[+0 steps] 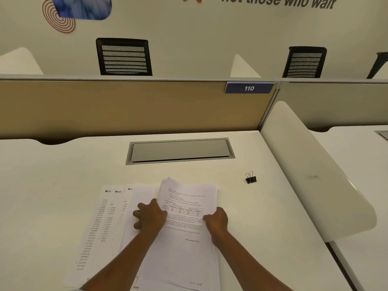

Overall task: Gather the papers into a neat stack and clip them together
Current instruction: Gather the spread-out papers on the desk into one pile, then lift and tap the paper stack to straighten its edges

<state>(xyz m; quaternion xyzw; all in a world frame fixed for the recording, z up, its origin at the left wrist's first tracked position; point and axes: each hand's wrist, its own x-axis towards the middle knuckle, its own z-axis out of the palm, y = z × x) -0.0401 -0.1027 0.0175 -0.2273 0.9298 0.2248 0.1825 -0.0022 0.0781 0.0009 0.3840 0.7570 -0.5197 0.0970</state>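
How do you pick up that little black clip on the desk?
Pinch the two wire loops of the binder clip from above. They stick up while the black body sits on the desk, and nothing crowds it. The right hand is nearer.

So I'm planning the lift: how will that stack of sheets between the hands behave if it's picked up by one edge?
The stack of sheets will probably droop, since it is thin loose paper. Its far corners are fanned, so sheets may well slide apart unclipped; the binder clip sits apart on the desk. Gripping both sides with the left hand and right hand seems steadier.
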